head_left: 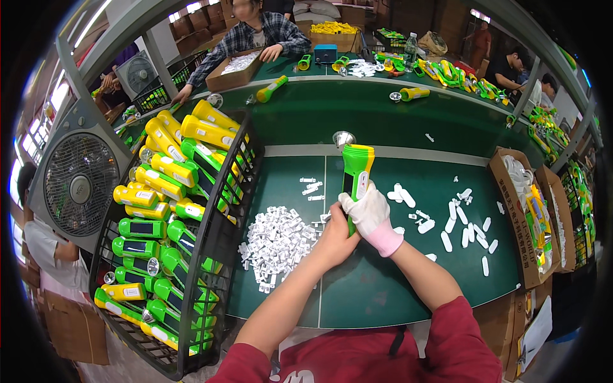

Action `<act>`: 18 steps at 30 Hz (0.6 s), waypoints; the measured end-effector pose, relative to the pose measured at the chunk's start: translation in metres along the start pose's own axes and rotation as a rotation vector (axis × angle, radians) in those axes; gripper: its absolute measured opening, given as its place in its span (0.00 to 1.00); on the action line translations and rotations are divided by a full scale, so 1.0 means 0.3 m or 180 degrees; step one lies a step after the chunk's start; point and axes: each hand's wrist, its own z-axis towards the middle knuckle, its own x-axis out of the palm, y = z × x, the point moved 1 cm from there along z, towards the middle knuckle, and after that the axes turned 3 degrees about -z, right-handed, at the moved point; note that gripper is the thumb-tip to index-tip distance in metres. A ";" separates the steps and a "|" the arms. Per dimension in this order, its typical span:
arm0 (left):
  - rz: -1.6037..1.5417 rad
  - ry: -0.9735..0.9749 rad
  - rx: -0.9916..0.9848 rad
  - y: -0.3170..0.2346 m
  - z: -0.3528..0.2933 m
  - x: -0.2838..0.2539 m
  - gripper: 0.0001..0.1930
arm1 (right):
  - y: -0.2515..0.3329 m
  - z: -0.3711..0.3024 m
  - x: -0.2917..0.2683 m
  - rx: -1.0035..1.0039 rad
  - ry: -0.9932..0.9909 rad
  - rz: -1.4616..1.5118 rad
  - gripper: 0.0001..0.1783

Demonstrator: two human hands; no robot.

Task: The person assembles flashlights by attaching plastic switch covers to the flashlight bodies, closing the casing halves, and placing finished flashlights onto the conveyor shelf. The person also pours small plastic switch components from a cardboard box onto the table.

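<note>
A green and yellow flashlight stands tilted over the middle of the green table, its wide head away from me. A shiny reflector cup shows beside that head. My right hand, in a white glove with a pink cuff, wraps round the flashlight's body. Bare, my left hand closes at the handle's lower end; its fingertips are partly hidden. Left of it lies a heap of small white plastic parts. Right of my gloved hand are scattered white oval covers.
A black basket full of flashlights stands left, near a grey fan. Cardboard boxes flank the table's right side. Beyond runs a green conveyor with flashlights; a person in a checked shirt works behind it.
</note>
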 end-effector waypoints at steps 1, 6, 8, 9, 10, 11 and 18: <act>-0.0010 0.0017 -0.0003 0.000 -0.001 0.005 0.32 | -0.012 0.004 0.001 0.0018 -0.0006 -0.0006 0.29; -0.0216 0.0019 -0.0290 -0.066 -0.002 -0.033 0.30 | -0.042 0.074 -0.017 0.0049 0.0795 0.2386 0.22; -0.0152 -0.0012 -0.0244 -0.062 -0.004 -0.030 0.30 | -0.042 0.085 -0.060 0.0306 0.0650 0.3362 0.20; 0.0258 -0.0211 0.0029 -0.062 -0.004 -0.029 0.30 | -0.064 0.108 -0.078 0.0434 0.0562 0.3550 0.20; 0.0667 -0.0404 0.0300 -0.061 -0.002 -0.026 0.29 | -0.090 0.129 -0.098 0.0566 0.0468 0.3733 0.20; 0.0442 -0.0533 0.0242 -0.074 0.006 -0.023 0.26 | -0.113 0.145 -0.137 0.0615 0.0426 0.3685 0.21; 0.0797 -0.1449 0.0890 -0.053 0.017 -0.076 0.27 | -0.114 0.162 -0.268 0.0318 0.1224 0.3724 0.22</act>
